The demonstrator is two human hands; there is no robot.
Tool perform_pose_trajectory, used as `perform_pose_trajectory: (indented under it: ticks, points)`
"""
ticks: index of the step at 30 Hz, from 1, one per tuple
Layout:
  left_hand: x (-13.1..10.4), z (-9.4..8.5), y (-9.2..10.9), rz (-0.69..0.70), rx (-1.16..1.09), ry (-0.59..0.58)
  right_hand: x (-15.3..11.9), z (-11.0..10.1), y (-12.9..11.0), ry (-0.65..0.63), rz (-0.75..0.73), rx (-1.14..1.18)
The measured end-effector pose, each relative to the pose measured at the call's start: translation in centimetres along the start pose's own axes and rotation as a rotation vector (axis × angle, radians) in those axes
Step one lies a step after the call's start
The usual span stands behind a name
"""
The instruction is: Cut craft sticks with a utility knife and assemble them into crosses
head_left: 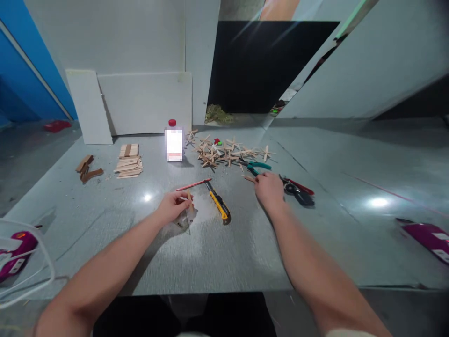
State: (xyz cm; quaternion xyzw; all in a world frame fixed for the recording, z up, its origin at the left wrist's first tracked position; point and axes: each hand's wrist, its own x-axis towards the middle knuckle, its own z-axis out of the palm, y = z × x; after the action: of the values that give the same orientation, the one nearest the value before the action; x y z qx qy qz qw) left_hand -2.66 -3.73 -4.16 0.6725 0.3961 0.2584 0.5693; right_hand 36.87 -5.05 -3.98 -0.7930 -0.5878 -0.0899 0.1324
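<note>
Left of centre, my left hand (pixel 173 206) pinches a short wooden craft stick (pixel 189 196) just above the tabletop. My right hand (pixel 269 189) rests low on the table with its fingers curled. Its fingertips touch or nearly touch a handle of the teal-handled pliers (pixel 258 165) and the end of a wooden piece (pixel 249 179); what they grip is hidden. Between the hands lie a yellow utility knife (pixel 219 203) and a red patterned pencil-like stick (pixel 192 184). A dark cutting tool with a red handle (pixel 300 192) lies right of my right hand.
Stacked craft sticks (pixel 129 164) and brown pieces (pixel 87 169) lie at the left. A red-capped bottle (pixel 174 145) stands before a heap of crossed sticks (pixel 228 153). Magenta devices (pixel 16 255) sit at both sides, the left one beside a white cable (pixel 51 267). White boards (pixel 147 103) lean behind.
</note>
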Motion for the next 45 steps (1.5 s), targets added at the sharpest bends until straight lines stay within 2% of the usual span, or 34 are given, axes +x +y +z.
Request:
perform_pose_trajectory:
  ticks: [6, 9, 14, 17, 19, 24, 32, 38, 45]
  points:
    - [0.4, 0.5, 0.1, 0.002, -0.045, 0.022, -0.2, -1.4, -1.4, 0.072, -0.010, 0.509]
    - [0.5, 0.6, 0.2, 0.009, -0.077, 0.058, -1.7, -3.0, -3.6, 0.087, -0.005, 0.842]
    - [0.4, 0.6, 0.6, 0.017, -0.138, 0.082, -4.2, -5.7, -10.0, -0.196, -0.034, 1.367]
    - [0.3, 0.7, 1.1, 0.023, -0.183, 0.084, -4.9, -6.5, -13.2, -0.302, 0.018, 1.529]
    - [0.3, 0.8, 1.5, 0.024, -0.213, 0.089, -5.3, -6.4, -14.4, -0.339, 0.061, 1.592]
    - [0.3, 1.2, 2.1, 0.007, -0.277, 0.118, -6.6, -5.1, -14.8, -0.378, 0.133, 1.654]
    - [0.3, 1.5, 2.5, -0.026, -0.308, 0.119, -7.7, -4.1, -12.8, -0.267, 0.153, 1.575]
    - [0.2, 1.5, 2.6, -0.034, -0.316, 0.092, -9.0, -4.3, -12.3, -0.230, 0.043, 1.312]
    - [0.3, 1.3, 2.5, -0.026, -0.321, 0.070, -8.9, -5.3, -12.6, -0.189, -0.227, 1.078]
